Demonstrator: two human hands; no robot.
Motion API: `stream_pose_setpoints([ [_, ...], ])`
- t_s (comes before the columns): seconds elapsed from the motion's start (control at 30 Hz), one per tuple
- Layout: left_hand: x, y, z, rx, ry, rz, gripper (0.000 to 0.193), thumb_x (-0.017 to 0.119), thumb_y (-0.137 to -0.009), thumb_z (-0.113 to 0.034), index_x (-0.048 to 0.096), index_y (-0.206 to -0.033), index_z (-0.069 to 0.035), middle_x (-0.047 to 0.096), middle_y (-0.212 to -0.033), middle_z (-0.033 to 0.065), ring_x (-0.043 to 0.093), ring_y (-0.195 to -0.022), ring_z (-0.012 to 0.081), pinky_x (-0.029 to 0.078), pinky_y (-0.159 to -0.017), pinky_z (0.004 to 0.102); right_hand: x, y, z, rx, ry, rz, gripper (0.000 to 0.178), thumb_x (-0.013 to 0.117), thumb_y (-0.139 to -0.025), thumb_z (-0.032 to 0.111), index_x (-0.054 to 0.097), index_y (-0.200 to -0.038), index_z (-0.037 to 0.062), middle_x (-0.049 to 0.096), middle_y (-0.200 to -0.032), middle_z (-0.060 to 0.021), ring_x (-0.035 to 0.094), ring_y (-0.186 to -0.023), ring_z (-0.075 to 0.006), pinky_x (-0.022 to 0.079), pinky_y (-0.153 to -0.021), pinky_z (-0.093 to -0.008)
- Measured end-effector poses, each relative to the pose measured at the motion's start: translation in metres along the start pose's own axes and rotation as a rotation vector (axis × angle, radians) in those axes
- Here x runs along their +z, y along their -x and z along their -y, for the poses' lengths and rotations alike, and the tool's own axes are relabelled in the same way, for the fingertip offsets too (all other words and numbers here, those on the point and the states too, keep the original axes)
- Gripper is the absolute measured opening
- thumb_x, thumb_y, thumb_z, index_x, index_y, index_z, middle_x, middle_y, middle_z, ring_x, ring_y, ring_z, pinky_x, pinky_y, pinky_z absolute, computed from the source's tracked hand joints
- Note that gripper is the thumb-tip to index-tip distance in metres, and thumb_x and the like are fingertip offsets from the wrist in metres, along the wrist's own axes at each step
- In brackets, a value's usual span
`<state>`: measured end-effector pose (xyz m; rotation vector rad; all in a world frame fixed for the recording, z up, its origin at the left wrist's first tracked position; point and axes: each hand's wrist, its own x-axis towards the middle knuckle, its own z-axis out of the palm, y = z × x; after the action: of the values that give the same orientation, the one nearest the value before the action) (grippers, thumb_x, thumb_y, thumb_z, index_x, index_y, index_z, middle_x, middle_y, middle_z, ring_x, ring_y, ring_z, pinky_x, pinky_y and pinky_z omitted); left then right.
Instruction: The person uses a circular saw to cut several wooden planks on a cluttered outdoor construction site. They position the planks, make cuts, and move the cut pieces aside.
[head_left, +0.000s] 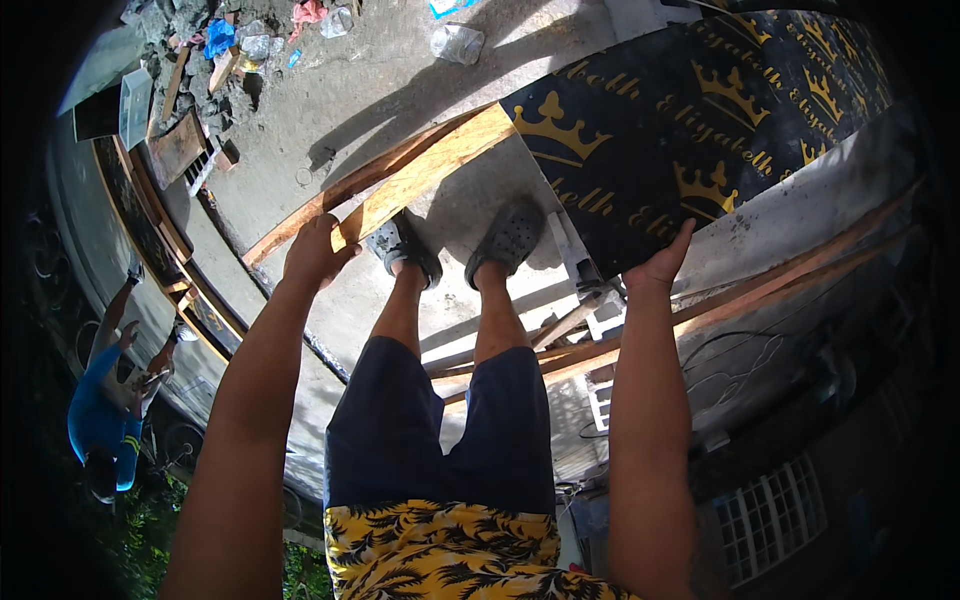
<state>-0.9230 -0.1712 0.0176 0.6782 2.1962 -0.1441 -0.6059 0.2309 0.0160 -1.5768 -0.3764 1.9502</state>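
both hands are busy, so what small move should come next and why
I'd probably steady the black board with the right hand at its near corner before shifting the light wooden strip: the left hand holds the strip's near end, and its far end appears to meet the board's edge.

panel [690, 140] at right, wooden strip [430, 168] left of it, clogs [510, 238] on floor [295, 120], rubble [198, 78] ahead left

Panel [640, 150]: black, repeating gold crowns, gold script between. Wood strip [430, 170]: pale golden tan, flecked darker. Plank [335, 195] beside it: reddish brown. Clogs [510, 238]: dark grey. Shorts [385, 435]: plain navy. Shirt [440, 545]: yellow, black leaf print. Concrete ground [400, 100]: pale grey, dark shadows. Co-worker's top [93, 405]: bright blue, yellowish sleeve stripes.
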Motion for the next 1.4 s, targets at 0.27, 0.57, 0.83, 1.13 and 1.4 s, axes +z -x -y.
stream_pose_setpoints([
  [0.27,0.017,-0.016,-0.019,-0.172,0.015,0.073,0.071,0.086,-0.083,-0.045,0.057,-0.134,-0.006,0.068,-0.128,0.0210,0.063,-0.125,0.0383,0.052,-0.104,0.0483,0.006,0.005,0.004,0.029,0.138,-0.089,0.084,0.041,-0.106,0.069,0.030,-0.164,0.0090,0.039,-0.164,-0.0172,0.043,-0.149,-0.0349,0.040,-0.122,-0.0508],
  [0.57,0.014,0.020,0.002,-0.227,0.061,-0.075,0.089,0.086,-0.083,-0.042,0.045,-0.151,-0.001,0.059,-0.145,0.0242,0.053,-0.137,0.0427,0.044,-0.115,0.0510,-0.011,0.000,-0.004,0.052,0.233,-0.126,0.088,0.049,-0.104,0.068,0.034,-0.161,0.0022,0.046,-0.159,-0.0177,0.051,-0.141,-0.0337,0.041,-0.120,-0.0457],
  [0.83,0.006,0.079,0.052,-0.174,0.122,-0.016,0.084,0.086,-0.083,-0.040,0.049,-0.145,0.003,0.061,-0.139,0.0271,0.059,-0.129,0.0452,0.049,-0.109,0.0504,-0.082,0.071,-0.037,-0.230,1.054,-0.346,0.069,0.062,-0.104,0.046,0.047,-0.146,-0.0068,0.061,-0.134,-0.0269,0.060,-0.125,-0.0382,0.047,-0.107,-0.0448],
  [1.13,-0.042,0.104,0.139,-0.068,0.104,0.210,0.080,0.083,-0.088,-0.047,0.052,-0.144,0.001,0.069,-0.131,0.0241,0.069,-0.121,0.0385,0.054,-0.101,0.0441,-0.247,0.365,-0.210,0.249,1.290,-0.441,0.074,0.069,-0.095,0.049,0.053,-0.142,-0.0053,0.060,-0.139,-0.0318,0.062,-0.128,-0.0420,0.050,-0.107,-0.0479],
  [1.4,-0.140,0.132,0.172,-0.023,-0.130,0.216,0.072,0.079,-0.091,-0.046,0.057,-0.138,0.003,0.073,-0.124,0.0223,0.071,-0.116,0.0342,0.055,-0.098,0.0441,-0.251,0.534,-0.351,0.510,1.041,-0.380,0.068,0.069,-0.093,0.049,0.062,-0.133,-0.0046,0.070,-0.123,-0.0321,0.067,-0.121,-0.0418,0.051,-0.106,-0.0462],
])
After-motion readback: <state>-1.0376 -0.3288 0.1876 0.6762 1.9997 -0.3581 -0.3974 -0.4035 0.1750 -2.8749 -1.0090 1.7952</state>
